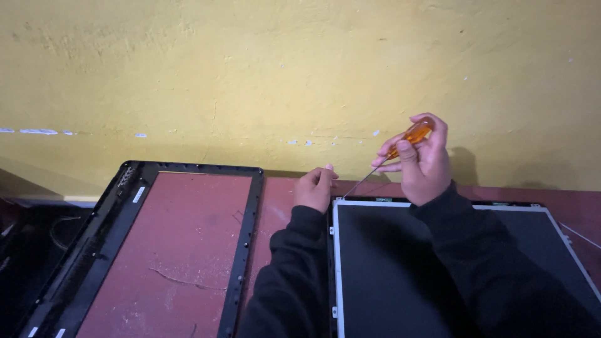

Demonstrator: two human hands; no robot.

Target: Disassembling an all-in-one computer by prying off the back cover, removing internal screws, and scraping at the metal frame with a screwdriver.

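Note:
My right hand (423,161) grips a screwdriver with an orange handle (410,136); its thin shaft slants down to the top left corner of a flat dark screen panel (388,263) with a silver edge. My left hand (315,186) rests with curled fingers on the table beside that same corner, touching the panel's left edge. Both arms wear black sleeves.
An empty black screen bezel frame (247,225) lies on the reddish-brown table (175,250) to the left. A yellow wall (282,75) rises directly behind the table. A dark object lies at the far left, below the table edge.

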